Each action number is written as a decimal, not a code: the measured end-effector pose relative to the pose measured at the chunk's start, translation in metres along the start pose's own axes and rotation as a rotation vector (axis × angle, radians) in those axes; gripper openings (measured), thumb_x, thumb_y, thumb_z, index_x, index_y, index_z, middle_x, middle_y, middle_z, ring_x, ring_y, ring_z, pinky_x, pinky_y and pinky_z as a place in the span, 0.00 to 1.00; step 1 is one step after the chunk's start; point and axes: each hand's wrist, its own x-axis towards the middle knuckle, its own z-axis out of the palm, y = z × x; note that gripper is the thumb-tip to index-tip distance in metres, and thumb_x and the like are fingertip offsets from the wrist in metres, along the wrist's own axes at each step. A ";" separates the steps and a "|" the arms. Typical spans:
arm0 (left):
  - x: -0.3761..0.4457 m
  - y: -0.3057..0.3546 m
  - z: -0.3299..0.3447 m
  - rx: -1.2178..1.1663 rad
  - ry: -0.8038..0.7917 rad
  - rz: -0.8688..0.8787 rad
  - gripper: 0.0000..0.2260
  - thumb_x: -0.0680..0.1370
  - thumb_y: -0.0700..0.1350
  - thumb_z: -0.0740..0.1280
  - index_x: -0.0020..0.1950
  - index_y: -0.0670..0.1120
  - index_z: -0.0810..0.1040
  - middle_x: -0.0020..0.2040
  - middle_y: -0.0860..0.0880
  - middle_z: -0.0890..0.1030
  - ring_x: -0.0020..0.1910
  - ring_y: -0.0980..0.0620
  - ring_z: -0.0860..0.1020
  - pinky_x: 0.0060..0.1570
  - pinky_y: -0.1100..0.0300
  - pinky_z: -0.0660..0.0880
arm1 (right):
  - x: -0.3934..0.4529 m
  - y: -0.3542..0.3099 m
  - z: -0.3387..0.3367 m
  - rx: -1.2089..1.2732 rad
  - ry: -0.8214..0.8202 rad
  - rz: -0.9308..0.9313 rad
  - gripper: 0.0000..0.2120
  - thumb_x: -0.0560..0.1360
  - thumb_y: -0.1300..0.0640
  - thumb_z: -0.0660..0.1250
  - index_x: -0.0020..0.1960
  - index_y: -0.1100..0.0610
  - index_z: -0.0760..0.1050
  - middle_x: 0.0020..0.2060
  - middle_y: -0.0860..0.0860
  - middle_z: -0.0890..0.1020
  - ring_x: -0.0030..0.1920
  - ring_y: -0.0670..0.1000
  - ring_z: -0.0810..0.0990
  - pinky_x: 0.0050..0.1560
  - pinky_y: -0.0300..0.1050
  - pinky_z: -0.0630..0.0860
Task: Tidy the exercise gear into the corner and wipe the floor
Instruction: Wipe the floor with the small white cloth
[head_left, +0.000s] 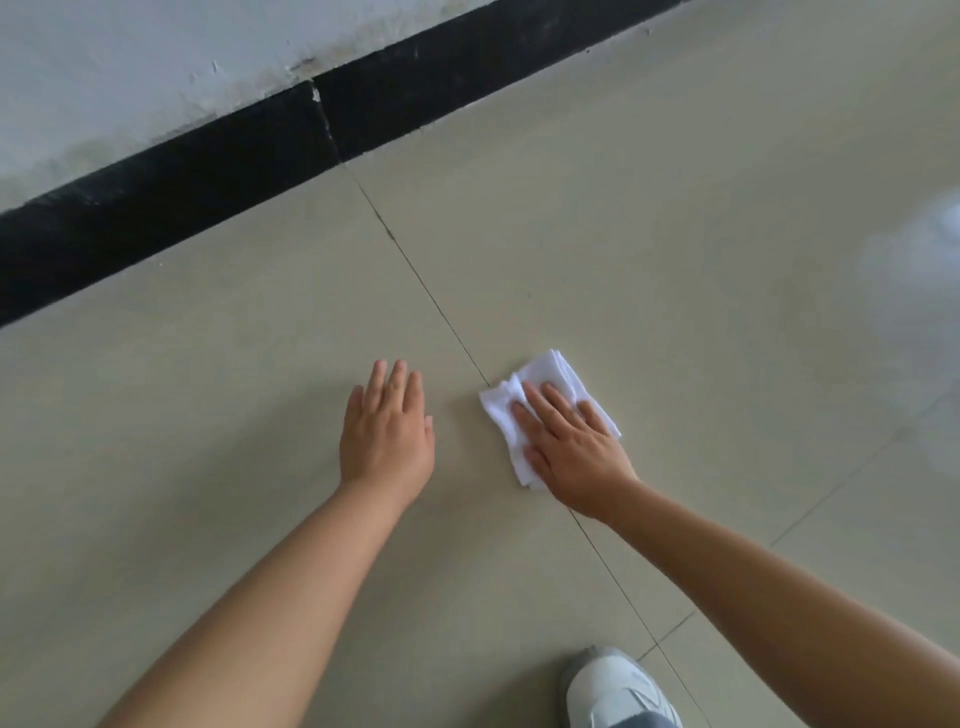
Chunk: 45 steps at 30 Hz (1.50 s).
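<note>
A folded white cloth (550, 376) lies on the beige tiled floor (649, 249), just right of a dark grout line. My right hand (569, 447) presses flat on top of the cloth, fingers spread and pointing up-left, covering its lower part. My left hand (387, 428) rests flat on the bare tile to the left of the grout line, palm down, fingers together, holding nothing. No exercise gear is in view.
A black skirting board (171, 202) runs diagonally along the foot of a stained white wall (130, 67) at the upper left. My white shoe (615, 688) stands at the bottom edge. A bright glare patch (914, 275) shines on the tiles at the right.
</note>
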 end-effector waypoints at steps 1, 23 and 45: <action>0.000 0.008 0.002 0.015 -0.012 0.039 0.25 0.83 0.47 0.50 0.78 0.43 0.49 0.79 0.47 0.48 0.79 0.49 0.44 0.76 0.54 0.45 | -0.016 0.007 0.009 -0.001 -0.039 0.076 0.29 0.80 0.47 0.33 0.72 0.52 0.61 0.70 0.49 0.71 0.69 0.52 0.73 0.64 0.53 0.72; -0.022 0.136 -0.072 0.595 -0.395 0.491 0.16 0.79 0.37 0.57 0.65 0.43 0.73 0.55 0.48 0.78 0.60 0.46 0.75 0.59 0.56 0.70 | -0.161 0.072 -0.054 -0.436 -0.399 0.201 0.17 0.81 0.56 0.51 0.66 0.59 0.68 0.65 0.54 0.73 0.68 0.53 0.68 0.70 0.48 0.64; -0.006 0.206 0.063 0.252 -0.014 0.534 0.27 0.75 0.41 0.69 0.71 0.33 0.66 0.73 0.37 0.65 0.73 0.44 0.66 0.70 0.59 0.65 | -0.094 0.145 0.026 -0.286 0.380 0.032 0.10 0.45 0.61 0.78 0.19 0.53 0.76 0.26 0.46 0.80 0.34 0.52 0.83 0.47 0.46 0.61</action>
